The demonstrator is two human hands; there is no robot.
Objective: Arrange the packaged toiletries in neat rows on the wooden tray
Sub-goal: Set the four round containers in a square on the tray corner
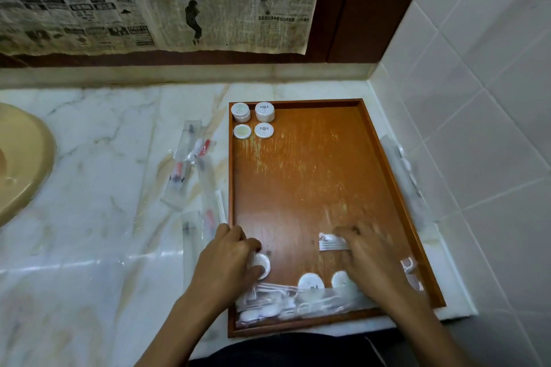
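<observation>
Flanking wooden tray (301,176): toothbrush packets (190,164); left hand (229,262) gripping round packet (262,265), right hand (366,259) pinching cotton-swab packet (331,243).

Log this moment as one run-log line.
left hand: grips round packet | right hand: on swab packet, grip unclear | tray: four round packets far-left

We saw a marble surface (89,188) carrying a wooden tray (396,188) and clear toothbrush packets (182,170) beside it.
</observation>
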